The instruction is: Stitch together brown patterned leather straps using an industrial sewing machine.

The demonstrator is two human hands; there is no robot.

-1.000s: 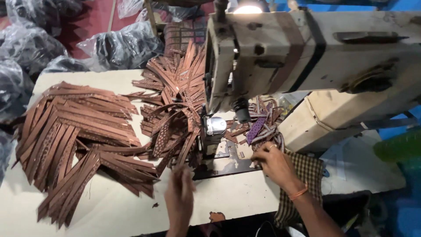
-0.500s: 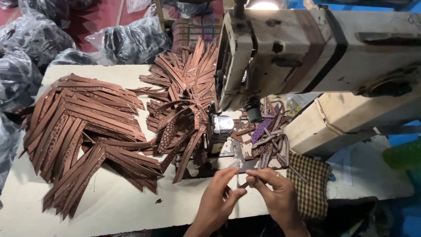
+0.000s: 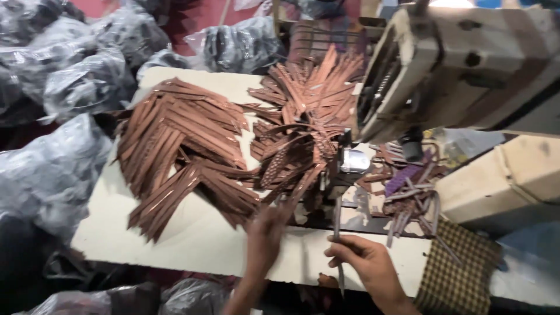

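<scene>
My left hand reaches into the near edge of a tangled heap of brown leather strips and pinches the end of one strip there. My right hand is closed on a thin dark strip held upright near the front edge of the white table. Just beyond both hands is the presser foot area of a cream sewing machine. A larger fan of flat brown strips lies to the left.
Grey plastic bags stuffed with material crowd the left and back. Scraps of purple and brown offcuts lie right of the needle. A checked cloth hangs over the table's front right corner.
The camera has swung and come closer. My hands, together in front of the needle half a second ago, have parted: the left went to the strip heap, the right keeps a thin strip.
</scene>
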